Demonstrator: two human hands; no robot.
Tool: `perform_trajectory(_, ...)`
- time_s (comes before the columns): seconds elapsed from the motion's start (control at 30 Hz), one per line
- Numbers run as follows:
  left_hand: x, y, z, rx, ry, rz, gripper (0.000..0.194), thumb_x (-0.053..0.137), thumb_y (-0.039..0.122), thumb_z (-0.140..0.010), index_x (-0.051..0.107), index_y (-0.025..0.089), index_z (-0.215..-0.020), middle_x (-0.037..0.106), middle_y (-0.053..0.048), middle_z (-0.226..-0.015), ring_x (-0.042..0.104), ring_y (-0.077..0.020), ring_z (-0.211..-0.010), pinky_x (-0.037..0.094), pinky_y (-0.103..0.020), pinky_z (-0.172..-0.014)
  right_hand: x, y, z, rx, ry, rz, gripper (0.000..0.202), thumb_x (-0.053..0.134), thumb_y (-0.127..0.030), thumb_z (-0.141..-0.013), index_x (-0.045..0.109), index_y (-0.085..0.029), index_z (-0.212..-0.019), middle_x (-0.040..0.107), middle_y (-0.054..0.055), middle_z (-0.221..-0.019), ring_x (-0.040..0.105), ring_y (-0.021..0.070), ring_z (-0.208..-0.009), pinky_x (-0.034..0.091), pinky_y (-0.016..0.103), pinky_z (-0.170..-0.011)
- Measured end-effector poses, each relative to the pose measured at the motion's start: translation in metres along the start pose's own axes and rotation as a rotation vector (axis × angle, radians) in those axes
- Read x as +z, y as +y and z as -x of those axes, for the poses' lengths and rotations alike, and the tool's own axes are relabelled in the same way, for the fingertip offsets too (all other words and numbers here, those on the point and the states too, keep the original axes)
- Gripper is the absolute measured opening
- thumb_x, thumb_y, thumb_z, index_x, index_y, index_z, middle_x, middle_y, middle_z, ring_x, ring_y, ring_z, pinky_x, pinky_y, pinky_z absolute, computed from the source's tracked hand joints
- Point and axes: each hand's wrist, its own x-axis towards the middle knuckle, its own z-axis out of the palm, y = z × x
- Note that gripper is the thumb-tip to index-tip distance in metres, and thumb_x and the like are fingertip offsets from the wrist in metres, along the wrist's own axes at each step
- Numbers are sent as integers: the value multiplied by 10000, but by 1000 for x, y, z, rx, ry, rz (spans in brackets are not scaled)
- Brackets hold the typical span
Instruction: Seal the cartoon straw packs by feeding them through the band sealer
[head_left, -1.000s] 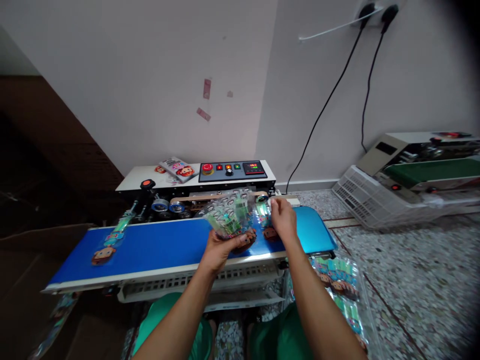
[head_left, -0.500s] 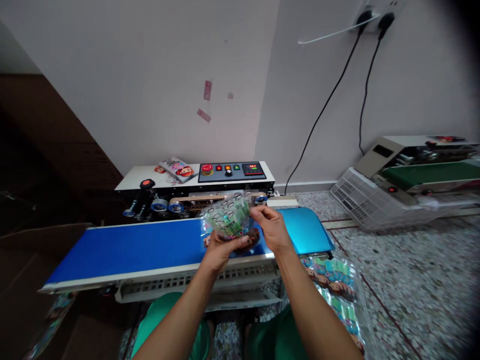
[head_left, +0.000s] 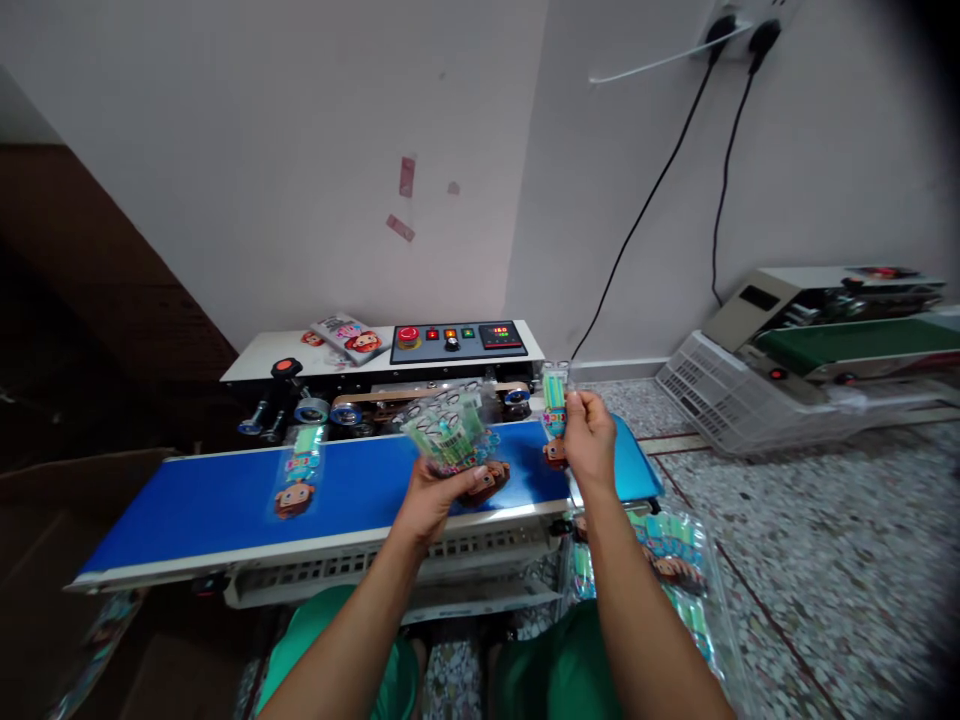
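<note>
My left hand [head_left: 433,497] grips a fanned stack of clear printed packets [head_left: 450,440] above the blue conveyor belt [head_left: 225,500] of a sealing machine. Each packet shows green contents and a cartoon face at its lower end. My right hand [head_left: 589,440] pinches a single packet [head_left: 554,412] upright near the belt's right end, beside the sealer's rollers [head_left: 375,408]. Another packet [head_left: 298,480] lies flat on the belt to the left.
The sealer's control panel [head_left: 457,340] carries a red button and a lit display. More packets lie in a clear bag [head_left: 667,560] on the speckled floor by my right knee. A second sealing machine [head_left: 825,340] sits at the right. Cables run up the wall.
My right hand has drawn one packet from the stack and moved it right and up. A packet now rides the belt at the left, where none showed half a second ago.
</note>
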Motion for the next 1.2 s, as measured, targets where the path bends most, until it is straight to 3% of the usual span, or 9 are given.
perform_trajectory(0.23, -2, 4, 0, -18, -17, -15, 323, 820, 263, -564, 724, 84, -814, 748, -146, -810, 710, -276, -751, 572, -397, -733, -10, 34, -17, 70, -125, 635, 297, 401, -309, -891, 641, -134, -882, 652, 105, -740, 542, 197, -670, 289, 277, -587)
perform_trajectory(0.4, -2, 4, 0, -2, -14, -32, 283, 813, 248, -566, 729, 83, -780, 750, -132, -800, 709, -263, -738, 572, -378, -734, 12, 28, -13, 104, -240, 737, 309, 384, -291, -906, 644, -125, -922, 665, 126, -785, 579, 203, -722, 301, 279, -604)
perform_trajectory(0.5, -1, 2, -1, -14, -1, -22, 276, 816, 250, -556, 728, 77, -752, 750, -127, -777, 707, -248, -709, 571, -356, -721, 24, 14, -4, -11, -230, 615, 307, 405, -331, -905, 630, -123, -936, 663, 133, -850, 585, 214, -805, 361, 289, -684)
perform_trajectory(0.57, 0, 1, -2, -7, 38, -12, 288, 825, 243, -539, 722, 86, -758, 750, -109, -754, 702, -232, -682, 569, -339, -696, 27, -3, 6, -90, -226, 372, 324, 435, -403, -895, 610, -140, -968, 655, 114, -912, 581, 202, -839, 398, 295, -731)
perform_trajectory(0.67, 0, 0, -4, 20, 112, 4, 338, 843, 208, -499, 709, 110, -794, 747, -65, -734, 688, -195, -641, 558, -306, -666, 28, -36, 27, -127, -373, -53, 349, 512, -467, -849, 566, -186, -1048, 635, 61, -960, 578, 161, -805, 444, 275, -711)
perform_trajectory(0.83, -1, -1, -7, 71, 157, 9, 404, 851, 142, -444, 694, 124, -816, 727, -10, -724, 647, -141, -613, 528, -247, -628, 29, -72, 52, -240, -445, -95, 307, 700, -384, -718, 635, -227, -974, 590, 26, -930, 543, 156, -819, 454, 278, -730)
perform_trajectory(0.97, -2, -2, -9, 80, 149, -16, 452, 847, 126, -437, 688, 122, -860, 722, -13, -745, 643, -146, -631, 525, -260, -647, 30, -71, 52, -241, -437, -145, 256, 688, -353, -731, 658, -233, -955, 589, 33, -968, 542, 162, -862, 454, 289, -766)
perform_trajectory(1.1, -3, -4, -9, 93, 120, -56, 428, 845, 161, -468, 684, 114, -861, 726, -36, -782, 653, -163, -678, 527, -281, -687, 29, -59, 48, -69, -540, -309, 168, 647, -366, -765, 623, -203, -799, 586, -15, -753, 524, 122, -695, 437, 245, -665)
perform_trajectory(1.2, -3, -6, -9, 106, 104, -38, 486, 847, 162, -480, 666, 128, -929, 730, -44, -851, 663, -168, -728, 528, -284, -719, 30, -51, 47, 28, -538, -426, 174, 621, -375, -790, 612, -202, -790, 578, -33, -710, 521, 111, -672, 420, 226, -635)
